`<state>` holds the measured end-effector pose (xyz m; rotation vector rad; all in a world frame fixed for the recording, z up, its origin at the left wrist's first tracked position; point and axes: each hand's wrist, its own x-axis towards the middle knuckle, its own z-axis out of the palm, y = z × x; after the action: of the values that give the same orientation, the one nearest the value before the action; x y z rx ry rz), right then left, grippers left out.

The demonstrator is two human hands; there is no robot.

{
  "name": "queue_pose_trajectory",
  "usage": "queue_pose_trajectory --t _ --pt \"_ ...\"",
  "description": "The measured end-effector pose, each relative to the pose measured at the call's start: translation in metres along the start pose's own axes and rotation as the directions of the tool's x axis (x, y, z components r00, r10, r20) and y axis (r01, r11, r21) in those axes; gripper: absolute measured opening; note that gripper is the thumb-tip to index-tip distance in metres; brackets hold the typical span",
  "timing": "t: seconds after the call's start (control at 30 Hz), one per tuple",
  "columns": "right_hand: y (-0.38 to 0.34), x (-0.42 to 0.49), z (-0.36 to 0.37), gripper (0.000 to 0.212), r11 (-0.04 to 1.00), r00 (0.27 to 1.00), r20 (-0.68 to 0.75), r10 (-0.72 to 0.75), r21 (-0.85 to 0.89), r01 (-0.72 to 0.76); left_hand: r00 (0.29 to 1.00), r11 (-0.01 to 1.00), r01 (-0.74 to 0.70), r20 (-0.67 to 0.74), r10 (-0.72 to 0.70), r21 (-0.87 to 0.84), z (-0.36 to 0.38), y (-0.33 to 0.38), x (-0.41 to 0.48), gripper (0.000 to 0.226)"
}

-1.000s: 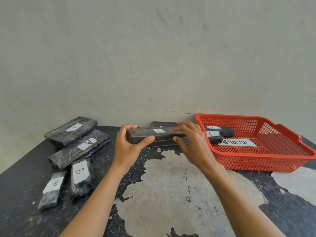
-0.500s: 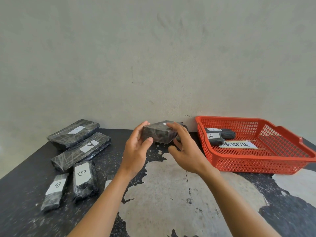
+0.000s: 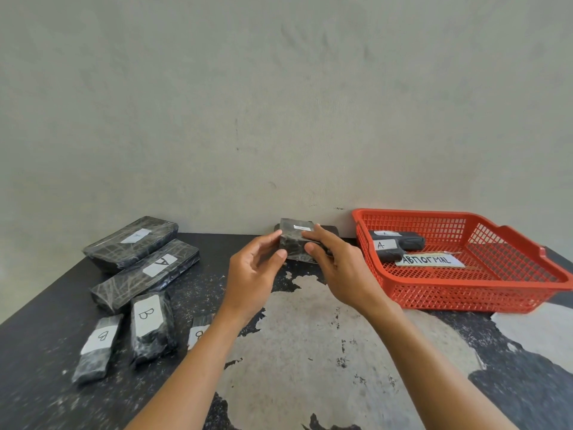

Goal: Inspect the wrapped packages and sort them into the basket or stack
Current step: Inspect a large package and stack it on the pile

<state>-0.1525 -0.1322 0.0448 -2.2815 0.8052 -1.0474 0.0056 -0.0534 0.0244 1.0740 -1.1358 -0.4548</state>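
Left of the frame: two long packages marked A [image 3: 145,273] are lying side by side on the desk [image 3: 310,352]. Three shorter packages marked B [image 3: 147,324] are lying below them, the third partly hidden by the left forearm. None is being touched.

Centre: the left hand [image 3: 252,274] and the right hand [image 3: 338,271] are holding one wrapped package [image 3: 293,245] between them, just above the desk and near the wall [image 3: 279,103]. The left fingers [image 3: 267,242] and thumb are pinching its left side. The right forefinger is lying across its top and the right thumb is pressing its near end, so both hands are grasping it. A second ago this package was being held broadside, long face to the camera. It is now pointing end-on, small white label uppermost, and sitting slightly further back. Another dark package [image 3: 330,229] is lying against the wall directly behind it.

Right of the frame: the red basket [image 3: 465,294] is holding two packages [image 3: 400,243] and a card reading ABNORMAL [image 3: 429,260].

Assessment: the turn suggests inspection of this item is finishing. The package is staying left of the basket and closing on the one at the wall. It is probably being passed as sound and going to the stack, though this is not yet confirmed.
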Motion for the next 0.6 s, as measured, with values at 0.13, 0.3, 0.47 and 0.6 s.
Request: queue_pose_trajectory --t 0.13,0.3,0.47,0.6 --pt "-0.007 -0.002 -0.001 0.031 0.999 0.999 -0.004 -0.044 0.002 0.044 0.999 0.997 -0.026 -0.021 0.028 0.069 0.005 -0.005 -0.001 0.033" --pt "-0.011 -0.004 0.001 0.043 0.996 0.999 0.038 0.024 0.084 -0.027 0.998 0.991 0.004 0.058 0.003 -0.133 0.004 -0.002 -0.004 0.038" --pt "-0.009 -0.004 0.003 0.046 0.991 0.992 -0.107 0.071 0.122 -0.058 0.995 0.978 0.03 0.095 -0.01 -0.207 0.001 -0.001 0.001 0.043" --pt "-0.004 -0.006 -0.001 0.04 0.987 0.996 -0.058 0.067 0.149 -0.057 0.986 0.993 0.069 -0.158 -0.054 0.093 -0.008 -0.005 0.01 0.027"
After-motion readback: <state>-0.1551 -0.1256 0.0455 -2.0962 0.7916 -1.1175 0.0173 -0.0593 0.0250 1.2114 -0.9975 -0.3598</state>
